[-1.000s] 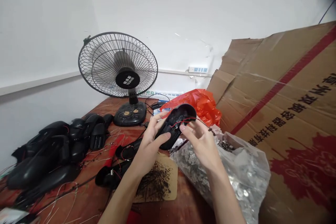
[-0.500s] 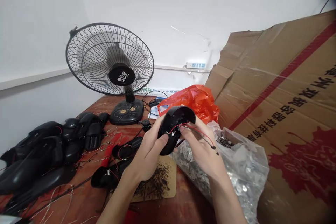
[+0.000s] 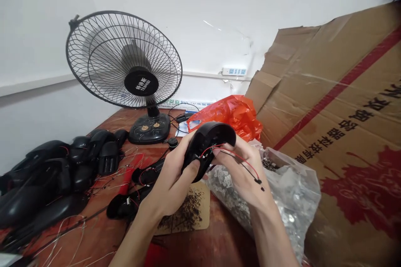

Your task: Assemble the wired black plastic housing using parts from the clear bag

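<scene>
Between both hands a black plastic housing [image 3: 216, 132] is held up above the table, its hollow inside turned toward me. My left hand [image 3: 180, 171] grips its left side, the thumb pressed inside near small white connectors. On the other side, my right hand [image 3: 236, 164] is closed around the edge, thumb and fingertips at the wires inside. A red wire and a black wire [image 3: 247, 166] run from the housing over my right hand and end in small black tips. Below lies a tan board [image 3: 200, 212] covered with small dark bits.
A black fan [image 3: 142, 81] stands at the back left. Several black housings [image 3: 62, 167] are heaped at left among loose wires. At right, a clear bag [image 3: 291, 200] of small clear parts sits by a large cardboard box [image 3: 313, 91]. An orange-red plastic bag [image 3: 232, 110] lies behind the hands.
The view has shifted slightly. The housing is tilted a little more, and the wires' free ends hang slightly lower and further right. Both hands keep their grip on it.
</scene>
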Demonstrator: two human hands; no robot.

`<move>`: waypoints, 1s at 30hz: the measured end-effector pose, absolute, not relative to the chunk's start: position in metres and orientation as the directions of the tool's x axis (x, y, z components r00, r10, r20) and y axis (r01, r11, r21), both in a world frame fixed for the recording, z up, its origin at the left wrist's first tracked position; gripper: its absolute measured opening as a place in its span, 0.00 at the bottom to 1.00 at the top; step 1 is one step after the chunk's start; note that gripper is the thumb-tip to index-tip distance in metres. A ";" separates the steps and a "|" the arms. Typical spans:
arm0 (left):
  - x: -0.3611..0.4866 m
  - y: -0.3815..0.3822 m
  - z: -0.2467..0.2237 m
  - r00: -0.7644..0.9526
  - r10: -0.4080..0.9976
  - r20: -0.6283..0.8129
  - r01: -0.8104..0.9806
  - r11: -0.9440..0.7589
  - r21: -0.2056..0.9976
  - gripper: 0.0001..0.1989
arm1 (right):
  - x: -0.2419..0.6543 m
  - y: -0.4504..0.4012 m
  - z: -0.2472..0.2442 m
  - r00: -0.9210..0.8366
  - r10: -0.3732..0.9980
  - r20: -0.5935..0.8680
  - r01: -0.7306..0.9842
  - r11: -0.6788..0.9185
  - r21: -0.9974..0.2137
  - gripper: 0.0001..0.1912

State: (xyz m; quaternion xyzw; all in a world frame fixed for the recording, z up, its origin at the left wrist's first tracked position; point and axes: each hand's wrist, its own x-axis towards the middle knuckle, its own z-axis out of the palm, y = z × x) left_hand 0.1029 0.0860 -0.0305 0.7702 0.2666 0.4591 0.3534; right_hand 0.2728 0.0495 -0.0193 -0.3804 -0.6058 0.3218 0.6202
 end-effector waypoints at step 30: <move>0.113 0.083 -0.043 0.279 0.484 0.829 0.189 -0.874 0.447 0.29 | 0.253 0.029 -0.025 0.041 0.877 0.478 -0.039 0.480 -0.877 0.28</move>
